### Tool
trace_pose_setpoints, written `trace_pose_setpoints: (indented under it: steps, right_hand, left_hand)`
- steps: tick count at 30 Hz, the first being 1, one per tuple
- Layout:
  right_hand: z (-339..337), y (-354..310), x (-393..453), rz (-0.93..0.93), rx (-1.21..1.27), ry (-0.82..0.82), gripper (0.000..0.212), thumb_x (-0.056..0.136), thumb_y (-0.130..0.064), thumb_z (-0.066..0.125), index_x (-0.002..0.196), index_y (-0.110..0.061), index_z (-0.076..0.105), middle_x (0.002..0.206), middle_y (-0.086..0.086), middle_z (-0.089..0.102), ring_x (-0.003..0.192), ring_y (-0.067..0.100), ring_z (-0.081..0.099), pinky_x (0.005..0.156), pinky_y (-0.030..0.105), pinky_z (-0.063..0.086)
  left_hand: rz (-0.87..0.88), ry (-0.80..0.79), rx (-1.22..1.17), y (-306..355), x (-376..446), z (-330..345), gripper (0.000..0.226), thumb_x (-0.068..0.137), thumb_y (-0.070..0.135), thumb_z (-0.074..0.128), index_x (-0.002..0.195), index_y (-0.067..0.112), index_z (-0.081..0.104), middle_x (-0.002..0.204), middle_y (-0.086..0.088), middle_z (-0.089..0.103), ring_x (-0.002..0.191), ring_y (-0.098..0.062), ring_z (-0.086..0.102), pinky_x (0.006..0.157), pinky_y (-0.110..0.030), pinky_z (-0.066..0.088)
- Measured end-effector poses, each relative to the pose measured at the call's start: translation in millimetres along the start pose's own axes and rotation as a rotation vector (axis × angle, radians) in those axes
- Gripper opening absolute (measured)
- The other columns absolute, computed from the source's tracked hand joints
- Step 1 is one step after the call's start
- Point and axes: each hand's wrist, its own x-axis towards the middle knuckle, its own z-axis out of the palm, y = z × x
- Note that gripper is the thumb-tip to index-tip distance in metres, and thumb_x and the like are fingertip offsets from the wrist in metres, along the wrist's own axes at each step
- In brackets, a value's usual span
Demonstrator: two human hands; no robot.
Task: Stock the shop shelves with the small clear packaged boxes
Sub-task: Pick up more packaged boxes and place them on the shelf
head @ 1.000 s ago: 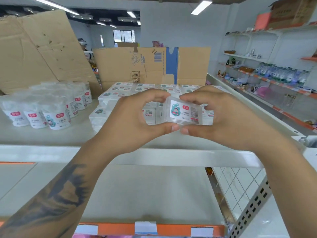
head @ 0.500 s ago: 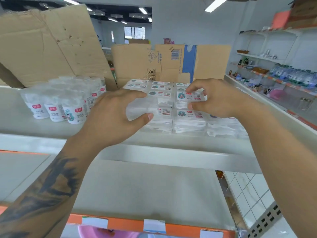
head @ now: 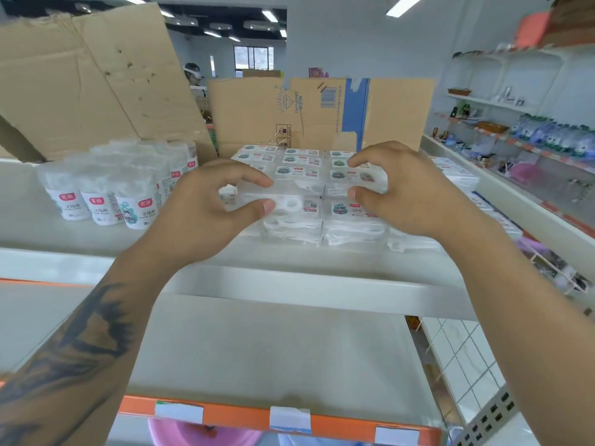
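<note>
Two hands up at the top shelf, which is smooth pale metal. Left hand has thumb and curled fingers around a small clear plastic box sitting on top of the stack of clear boxes; you can see white looped bits through the glossy walls. Right hand pinches the neighbouring labelled box between thumb and forefinger, so both grips are closed on boxes. The stack fills the middle of the shelf in neat rows, flat printed labels on the lids. Round white tubs stand just left of it, rough brown cardboard propped behind.
</note>
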Motion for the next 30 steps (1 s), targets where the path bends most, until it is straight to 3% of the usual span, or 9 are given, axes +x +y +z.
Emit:
trace_pose_setpoints:
  steps: [3, 5, 8, 11, 14, 16, 18, 25, 30]
  right_hand:
    - [2.1, -16.2, -26.0, -0.128, 0.180, 0.073, 0.045, 0.088, -0.031, 0.076, 0.131, -0.031, 0.061, 0.128, -0.015, 0.057, 0.111, -0.009, 0.050, 0.099, 0.007, 0.033]
    - [6.2, -25.7, -42.6, -0.173, 0.261, 0.087, 0.050, 0.088, -0.027, 0.078, 0.134, -0.031, 0.059, 0.128, -0.018, 0.057, 0.110, -0.016, 0.046, 0.095, -0.001, 0.028]
    - [12.5, -27.8, -59.8, -0.160, 0.345, 0.151, 0.048, 0.089, -0.027, 0.078, 0.133, -0.034, 0.059, 0.130, -0.018, 0.060, 0.115, -0.007, 0.052, 0.097, 0.003, 0.034]
    - [12.4, -22.5, -72.1, -0.108, 0.487, 0.235, 0.036, 0.089, -0.018, 0.078, 0.122, -0.028, 0.066, 0.118, -0.016, 0.067, 0.106, 0.004, 0.063, 0.094, 0.018, 0.048]
    - [5.2, -19.3, -81.8, -0.016, 0.785, 0.186, 0.027, 0.089, -0.008, 0.077, 0.112, -0.022, 0.069, 0.107, -0.005, 0.073, 0.087, 0.014, 0.072, 0.082, 0.030, 0.055]
    - [0.2, -17.3, -87.0, 0.028, 0.894, 0.198, 0.024, 0.089, -0.007, 0.077, 0.110, -0.019, 0.070, 0.104, 0.002, 0.075, 0.079, 0.022, 0.072, 0.074, 0.042, 0.055]
    - [-3.8, -15.0, -91.2, 0.090, 0.974, 0.214, 0.025, 0.088, -0.011, 0.078, 0.111, -0.015, 0.069, 0.102, 0.007, 0.076, 0.081, 0.029, 0.073, 0.077, 0.051, 0.056]
    - [-6.9, -12.8, -98.9, 0.260, 1.296, 0.241, 0.061, 0.071, -0.015, 0.079, 0.128, -0.009, 0.057, 0.101, 0.020, 0.076, 0.084, 0.030, 0.071, 0.080, 0.037, 0.059]
    - [-6.7, -17.9, -96.9, 0.350, 1.507, 0.258, 0.046, 0.079, -0.017, 0.075, 0.119, -0.008, 0.054, 0.104, 0.021, 0.071, 0.084, 0.028, 0.068, 0.079, 0.036, 0.058]
  left_hand:
    - [0.009, 0.060, -0.152, 14.2, -2.4, 5.6, 0.015, 0.088, 0.029, 0.081, 0.102, 0.029, 0.077, 0.107, 0.014, 0.075, 0.109, -0.005, 0.066, 0.101, -0.023, 0.046]
    - [0.020, 0.058, -0.276, 26.8, -3.2, 11.9, 0.013, 0.089, 0.025, 0.080, 0.101, 0.027, 0.076, 0.099, 0.015, 0.076, 0.099, -0.004, 0.069, 0.095, -0.024, 0.051]
    - [0.027, -0.004, -0.444, 43.8, -4.8, 23.9, 0.014, 0.089, 0.013, 0.078, 0.102, 0.011, 0.074, 0.071, 0.023, 0.068, 0.068, 0.005, 0.060, 0.070, -0.010, 0.045]
    - [0.002, -0.061, -0.528, 57.3, -5.4, 33.6, 0.016, 0.087, 0.026, 0.078, 0.100, 0.018, 0.076, 0.084, 0.015, 0.073, 0.075, -0.002, 0.064, 0.071, -0.021, 0.052]
    - [-0.026, -0.099, -0.552, 63.6, -3.7, 40.6, 0.025, 0.085, 0.045, 0.072, 0.100, 0.025, 0.076, 0.091, 0.011, 0.075, 0.081, -0.009, 0.068, 0.073, -0.039, 0.059]
    - [-0.038, -0.122, -0.574, 65.5, -2.8, 45.7, 0.029, 0.086, 0.044, 0.071, 0.107, 0.024, 0.075, 0.093, 0.000, 0.074, 0.083, -0.011, 0.069, 0.073, -0.045, 0.059]
    - [-0.045, -0.143, -0.622, 67.6, -2.5, 51.4, 0.031, 0.090, 0.033, 0.073, 0.118, 0.019, 0.070, 0.098, -0.008, 0.075, 0.083, -0.014, 0.068, 0.072, -0.046, 0.059]
    - [-0.198, -0.154, -0.839, 76.5, -0.3, 63.4, 0.042, 0.087, 0.021, 0.075, 0.126, 0.010, 0.065, 0.104, -0.033, 0.069, 0.078, -0.035, 0.072, 0.068, -0.035, 0.059]
    - [-0.291, -0.204, -1.002, 88.1, -3.8, 67.4, 0.036, 0.085, 0.017, 0.075, 0.114, 0.005, 0.058, 0.101, -0.029, 0.072, 0.083, -0.039, 0.075, 0.073, -0.040, 0.062]
